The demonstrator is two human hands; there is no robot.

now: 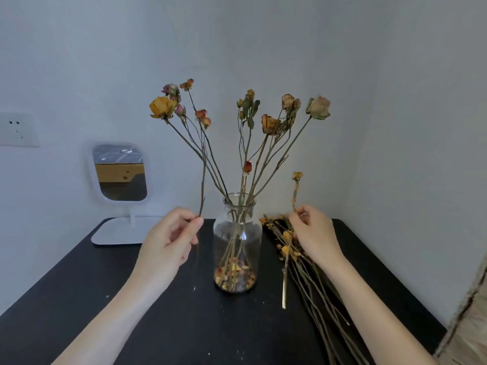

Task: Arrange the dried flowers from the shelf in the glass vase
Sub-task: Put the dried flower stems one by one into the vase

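Observation:
A clear glass vase (238,242) stands in the middle of the black table (79,299), with several dried roses fanning out of it and loose petals at its bottom. My left hand (168,241) pinches a long thin dried stem (202,188) upright, just left of the vase. My right hand (313,233) holds a short stem with a small yellow bud (297,176), upright to the right of the vase. A bundle of dried flowers (311,280) lies flat on the table under my right hand and forearm.
A white-framed standing mirror (120,172) sits at the back left of the table on a flat base. A wall socket (17,129) is at far left. Grey walls close in behind and on the right. A woven edge (469,320) shows at lower right.

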